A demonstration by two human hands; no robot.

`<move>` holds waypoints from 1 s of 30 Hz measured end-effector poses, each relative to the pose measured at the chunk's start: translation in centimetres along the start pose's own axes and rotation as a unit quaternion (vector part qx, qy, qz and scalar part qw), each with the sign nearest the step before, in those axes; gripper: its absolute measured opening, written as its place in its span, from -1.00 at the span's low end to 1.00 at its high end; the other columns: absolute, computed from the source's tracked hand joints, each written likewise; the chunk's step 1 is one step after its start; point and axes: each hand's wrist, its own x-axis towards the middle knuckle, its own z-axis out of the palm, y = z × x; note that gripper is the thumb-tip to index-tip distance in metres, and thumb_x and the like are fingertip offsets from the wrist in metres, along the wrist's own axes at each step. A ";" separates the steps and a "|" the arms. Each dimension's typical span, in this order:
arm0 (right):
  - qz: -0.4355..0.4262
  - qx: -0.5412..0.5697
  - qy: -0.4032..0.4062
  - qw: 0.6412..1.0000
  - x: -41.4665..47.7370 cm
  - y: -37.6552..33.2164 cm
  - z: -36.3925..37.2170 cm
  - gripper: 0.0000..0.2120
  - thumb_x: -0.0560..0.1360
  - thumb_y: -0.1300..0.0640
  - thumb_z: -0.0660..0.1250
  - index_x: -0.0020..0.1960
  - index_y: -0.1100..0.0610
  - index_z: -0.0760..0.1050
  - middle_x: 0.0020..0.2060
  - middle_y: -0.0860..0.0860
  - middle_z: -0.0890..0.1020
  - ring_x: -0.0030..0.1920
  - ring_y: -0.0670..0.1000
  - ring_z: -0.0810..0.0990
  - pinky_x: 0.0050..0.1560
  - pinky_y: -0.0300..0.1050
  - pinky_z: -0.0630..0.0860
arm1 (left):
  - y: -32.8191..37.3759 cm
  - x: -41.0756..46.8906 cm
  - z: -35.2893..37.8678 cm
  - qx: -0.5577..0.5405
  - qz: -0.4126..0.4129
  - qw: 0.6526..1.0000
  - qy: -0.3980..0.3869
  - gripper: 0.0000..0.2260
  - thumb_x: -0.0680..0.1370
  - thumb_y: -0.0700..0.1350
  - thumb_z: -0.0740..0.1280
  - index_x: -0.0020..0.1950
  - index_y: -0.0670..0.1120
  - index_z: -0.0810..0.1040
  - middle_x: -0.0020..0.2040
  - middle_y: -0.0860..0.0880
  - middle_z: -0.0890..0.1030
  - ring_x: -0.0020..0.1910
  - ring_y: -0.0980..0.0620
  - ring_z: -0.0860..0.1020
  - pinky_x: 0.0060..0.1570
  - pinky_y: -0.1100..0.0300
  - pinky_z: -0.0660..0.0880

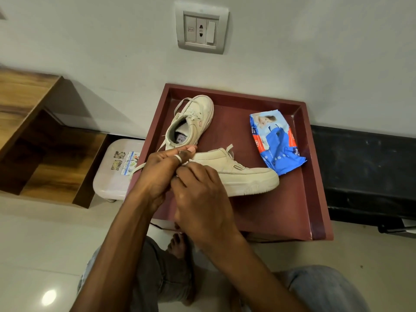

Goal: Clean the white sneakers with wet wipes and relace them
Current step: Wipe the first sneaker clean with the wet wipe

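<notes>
Your left hand (157, 174) and right hand (202, 199) meet right at the heel of the near sneaker (247, 176). Both pinch a white lace (137, 168) that loops around one left finger. Both sneakers, the far sneaker (195, 115) too, sit on the red tray (304, 188) beside the wipes pack (276, 143).

1. Near sneaker (243, 176): cream-white, upright on its sole, toe pointing right, in the maroon tray (270, 212).
2. Far sneaker (195, 118): toe toward the wall, opening showing, laces loose.
3. Wet wipes pack (275, 143): blue, crumpled, right of both sneakers.
4. Lace (137, 168): white, looped round a finger of the left hand (157, 176), trailing over the tray's left edge.
</notes>
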 end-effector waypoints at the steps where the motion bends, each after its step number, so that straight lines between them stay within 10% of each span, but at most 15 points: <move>1: 0.001 0.003 0.001 1.000 0.0 0.5 -0.4 -0.66 0.48 0.20 0.12 0.11 0.17 0.61 0.08 0.08 0.63 0.16 0.08 0.52 0.24 -0.03 0.41 | 0.0 0.1 0.1 0.011 -0.001 1.000 -0.001 -0.79 0.59 -0.13 0.39 0.19 -0.12 0.70 0.14 -0.22 0.70 0.11 -0.13 0.66 0.20 -0.05 0.54; 6: 0.130 0.016 0.089 0.987 -0.6 5.8 -2.1 -0.67 0.43 0.31 0.22 0.12 0.22 0.63 0.03 0.09 0.67 0.05 0.11 0.60 0.12 -0.02 0.55 | -0.3 0.3 0.0 0.053 0.004 0.999 -0.002 -0.79 0.61 -0.04 0.37 0.20 0.00 0.70 0.05 -0.04 0.75 -0.04 -0.02 0.71 -0.26 0.21 0.63; 10: 0.234 0.064 0.101 0.965 -1.0 8.0 -2.0 -0.67 0.45 0.36 0.29 0.16 0.19 0.63 0.05 0.07 0.69 0.05 0.08 0.65 0.08 -0.01 0.60 | -0.4 0.4 0.2 0.072 0.026 0.997 0.006 -0.81 0.61 -0.03 0.36 0.17 0.01 0.71 0.05 0.00 0.75 -0.01 0.00 0.70 -0.17 0.16 0.64; 15: 0.136 0.065 0.073 0.986 -1.3 6.1 -2.4 -0.62 0.38 0.37 0.28 0.15 0.21 0.64 0.05 0.06 0.68 0.04 0.12 0.63 0.04 0.00 0.60 | -0.8 0.8 0.0 0.098 0.042 0.994 0.027 -0.81 0.62 0.01 0.36 0.17 0.01 0.69 0.05 -0.05 0.74 -0.03 -0.02 0.68 -0.06 0.06 0.59; 22: 0.309 0.015 -0.014 0.951 -3.5 15.3 -4.2 -0.65 0.49 0.34 0.27 0.17 0.08 0.65 0.02 0.05 0.71 0.02 0.06 0.64 -0.05 -0.22 0.46 | -0.9 0.8 0.1 0.126 0.082 0.989 0.011 -0.84 0.62 0.00 0.36 0.10 -0.02 0.68 0.00 -0.06 0.74 -0.02 -0.01 0.69 -0.02 0.05 0.62; 27: 0.236 0.055 -0.017 0.970 -3.0 12.3 -3.0 -0.64 0.45 0.36 0.24 0.12 0.11 0.67 0.02 0.01 0.71 0.04 0.07 0.64 0.03 -0.03 0.57 | -1.2 0.7 0.0 0.182 0.125 0.975 0.006 -0.83 0.66 0.01 0.30 0.10 -0.02 0.63 -0.17 0.05 0.69 -0.26 0.19 0.62 -0.25 0.20 0.54; 30: 0.220 0.055 -0.015 0.974 -2.9 12.4 -2.4 -0.64 0.45 0.35 0.23 0.14 0.13 0.66 0.03 0.03 0.70 0.05 0.10 0.63 0.06 0.04 0.57 | -1.9 0.7 -0.3 0.278 0.163 0.947 -0.003 -0.79 0.68 0.10 0.18 0.12 0.01 0.51 0.00 -0.05 0.64 0.00 -0.04 0.62 -0.01 -0.06 0.60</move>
